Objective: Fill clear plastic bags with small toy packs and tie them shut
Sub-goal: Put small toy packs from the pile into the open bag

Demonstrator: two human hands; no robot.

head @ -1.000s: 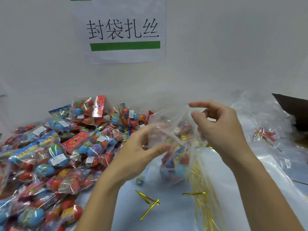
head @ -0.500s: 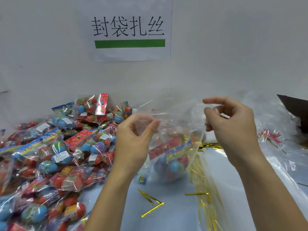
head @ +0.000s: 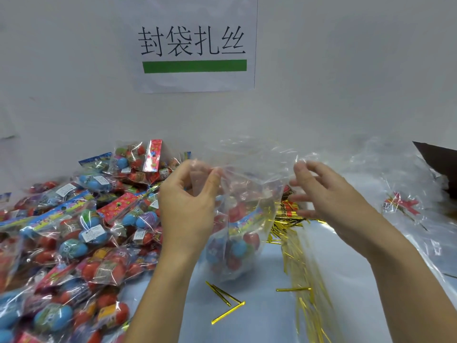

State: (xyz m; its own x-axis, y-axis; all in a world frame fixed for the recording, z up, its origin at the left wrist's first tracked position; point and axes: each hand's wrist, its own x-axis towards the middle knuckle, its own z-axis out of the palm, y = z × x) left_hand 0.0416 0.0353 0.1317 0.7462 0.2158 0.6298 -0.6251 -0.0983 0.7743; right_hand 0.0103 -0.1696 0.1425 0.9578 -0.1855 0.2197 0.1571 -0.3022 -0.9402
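**One clear bag held up, one toy pack inside**

One clear plastic bag (head: 249, 194) hangs above the table (head: 262, 305), centre of the view, with a single toy pack (head: 235, 246) of red and blue balls sagging in its bottom. The left hand (head: 188, 209) pinches the bag's top left edge between thumb and forefinger, wrist below, the other fingers curled behind. The right hand (head: 329, 194) is at the top right edge with fingers spread and loosely bent; its fingertips are blurred, so whether they grip the film cannot be told. Three loose gold twist ties (head: 227, 315) lie on the table below the bag, a fourth (head: 293, 289) to their right. A heap of gold ties (head: 289, 219), too many to count, lies behind the right hand. A large pile of toy packs (head: 74, 231), uncountable, fills the left. One paper sign (head: 195, 43) hangs on the wall.
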